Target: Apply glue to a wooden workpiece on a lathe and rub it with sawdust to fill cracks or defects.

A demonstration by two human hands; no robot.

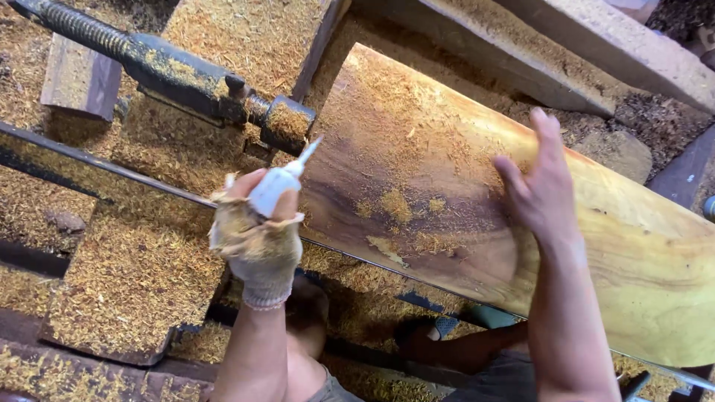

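**Glue Bottle Held at the End of a Sawdust-Strewn Slab**

Gripping a small white squeeze bottle (274, 187), the left hand (257, 238) was closed tight around it, thumb and fingers wrapped about the body. That hand wore a worn, fingerless knit glove (261, 257) caked with sawdust. The bottle's thin nozzle (308, 152) pointed up and to the right, its tip just beside the near end of a broad wooden slab (633, 253), though whether tip and wood actually touched could not be told.

The right hand (540, 190) was bare and lay open on the slab's upper face, fingers spread and flat against the wood, well apart from the bottle. The slab ran diagonally from the middle of the view down toward the right; its left part was dark brown and scattered with loose shavings (395, 205), while its right part was a clean yellow. A pale chipped patch (387, 249) showed near the lower edge of the dark zone.

Just above the bottle sat a dark metal fitting (287, 123) at the end of a heavy threaded shaft (149, 63) that slanted in from the upper left. A long metal rail (97, 165) crossed below it, passing under the slab. Sawdust lay thick over the bench (134, 275) and the timber blocks (596, 45) behind. The person's knees (313, 320) showed beneath the slab.
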